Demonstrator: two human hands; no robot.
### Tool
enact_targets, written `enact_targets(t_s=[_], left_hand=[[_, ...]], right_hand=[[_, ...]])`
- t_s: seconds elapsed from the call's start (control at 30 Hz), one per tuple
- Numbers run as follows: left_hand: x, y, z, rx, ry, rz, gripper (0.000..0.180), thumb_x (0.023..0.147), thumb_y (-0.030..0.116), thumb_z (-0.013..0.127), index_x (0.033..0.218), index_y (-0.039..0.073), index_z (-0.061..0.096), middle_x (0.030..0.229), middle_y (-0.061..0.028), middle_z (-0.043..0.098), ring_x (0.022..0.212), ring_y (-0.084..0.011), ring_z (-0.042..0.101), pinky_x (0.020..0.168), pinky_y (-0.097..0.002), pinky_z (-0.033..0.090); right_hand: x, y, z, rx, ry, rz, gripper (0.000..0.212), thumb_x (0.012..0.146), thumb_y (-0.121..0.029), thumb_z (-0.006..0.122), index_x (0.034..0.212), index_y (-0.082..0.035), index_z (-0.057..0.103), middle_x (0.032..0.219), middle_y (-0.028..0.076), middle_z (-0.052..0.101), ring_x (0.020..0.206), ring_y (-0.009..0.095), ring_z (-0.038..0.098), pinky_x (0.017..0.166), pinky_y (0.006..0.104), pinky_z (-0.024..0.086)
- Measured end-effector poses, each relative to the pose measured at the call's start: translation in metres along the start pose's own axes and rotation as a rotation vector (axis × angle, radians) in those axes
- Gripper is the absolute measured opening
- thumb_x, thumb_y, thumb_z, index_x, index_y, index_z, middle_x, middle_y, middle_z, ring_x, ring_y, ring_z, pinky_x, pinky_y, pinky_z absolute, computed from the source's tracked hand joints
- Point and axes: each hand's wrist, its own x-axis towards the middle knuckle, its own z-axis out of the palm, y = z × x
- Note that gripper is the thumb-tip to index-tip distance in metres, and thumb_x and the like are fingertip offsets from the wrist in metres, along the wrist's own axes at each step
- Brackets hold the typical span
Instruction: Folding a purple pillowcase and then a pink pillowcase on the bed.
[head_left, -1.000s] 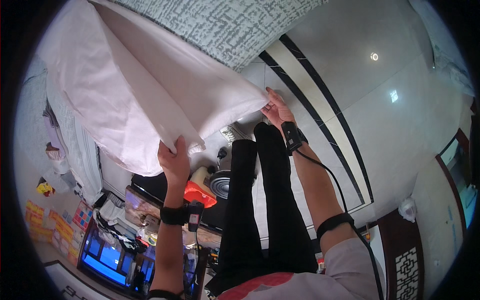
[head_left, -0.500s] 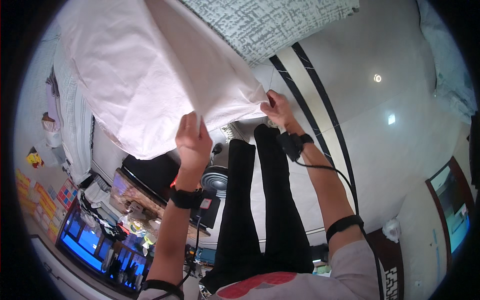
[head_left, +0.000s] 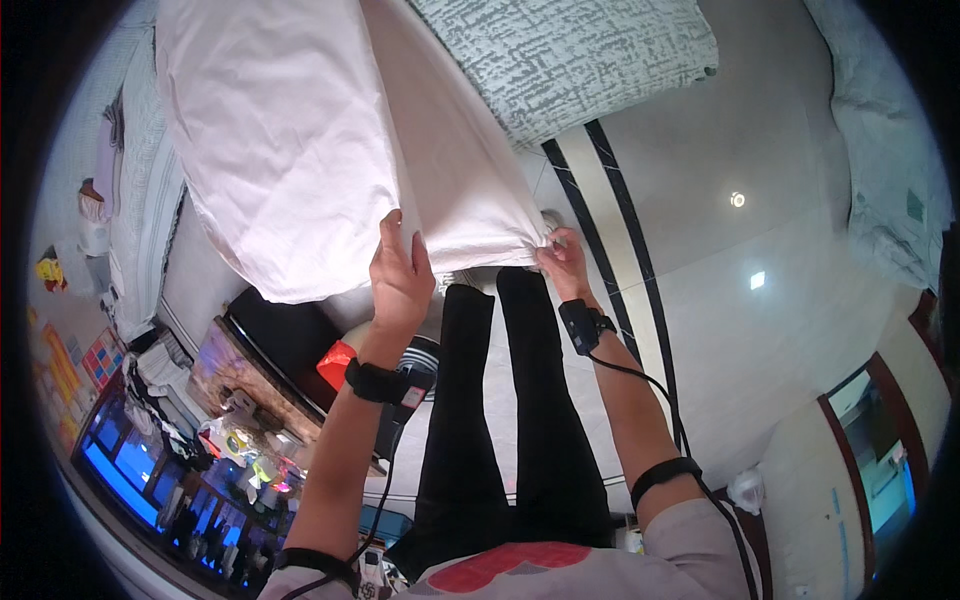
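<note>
A large pale pink cloth sheet (head_left: 290, 150) stretches from the far side toward me, with a long fold running down its middle. My left hand (head_left: 402, 285) is closed on the near end of that fold, index finger laid up along the fabric. At the sheet's near right corner, my right hand (head_left: 563, 265) pinches the gathered edge between thumb and fingers. The near hem hangs between both hands, just in front of my legs and partly covering my shoes.
Beyond the sheet lies a grey-green patterned cushion-like piece (head_left: 580, 60). Black floor stripes (head_left: 625, 210) run along the right. To the left stand a dark-topped cabinet (head_left: 285, 345), a red object (head_left: 336, 366) and a cluttered shelf. Cables hang from bands on my arms.
My right hand has moved slightly right and down with the sheet's corner. My left hand has shifted a little right, and the hem between them is lower and straighter.
</note>
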Motion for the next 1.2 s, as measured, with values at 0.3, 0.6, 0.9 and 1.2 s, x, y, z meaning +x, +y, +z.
enact_targets(t_s=[0.3, 0.6, 0.9, 1.2], left_hand=[[-0.001, -0.026, 0.01, 0.018, -0.09, 0.104, 0.025, 0.07, -0.007, 0.047, 0.094, -0.005, 0.045, 0.078, -0.0204, 0.052, 0.067, -0.0362, 0.052, 0.058, -0.0381, 0.044], [0.006, -0.023, 0.023, -0.041, -0.072, 0.122, 0.023, 0.066, -0.008, 0.046, 0.088, -0.003, 0.049, 0.073, -0.0171, 0.051, 0.065, -0.033, 0.052, 0.056, -0.0358, 0.043], [0.004, -0.027, 0.021, -0.052, -0.142, 0.076, 0.019, 0.068, -0.007, 0.049, 0.086, -0.003, 0.051, 0.072, -0.0167, 0.051, 0.063, -0.0334, 0.051, 0.053, -0.0353, 0.042], [-0.009, -0.012, 0.0, -0.008, -0.023, 0.133, 0.014, 0.062, -0.003, 0.055, 0.074, 0.002, 0.05, 0.064, -0.01, 0.046, 0.058, -0.0265, 0.05, 0.05, -0.0336, 0.042]], right_hand=[[0.061, -0.038, 0.05, -0.783, -0.062, -0.192, 0.072, 0.053, -0.027, 0.076, 0.107, 0.001, 0.039, 0.092, 0.015, 0.054, 0.089, 0.027, 0.053, 0.078, 0.0312, 0.041], [0.1, -0.049, 0.046, -0.762, -0.118, -0.08, 0.047, 0.058, -0.03, 0.073, 0.093, -0.004, 0.053, 0.085, 0.01, 0.054, 0.08, 0.022, 0.052, 0.072, 0.027, 0.041], [0.065, -0.01, 0.0, -0.814, -0.427, 0.02, 0.042, 0.07, -0.026, 0.065, 0.101, -0.001, 0.052, 0.087, 0.01, 0.059, 0.078, 0.017, 0.056, 0.068, 0.0269, 0.044], [-0.039, -0.051, 0.084, -0.375, -0.055, -0.356, 0.04, 0.077, -0.005, 0.057, 0.113, -0.001, 0.041, 0.104, 0.01, 0.051, 0.085, 0.011, 0.05, 0.067, 0.0212, 0.043]])
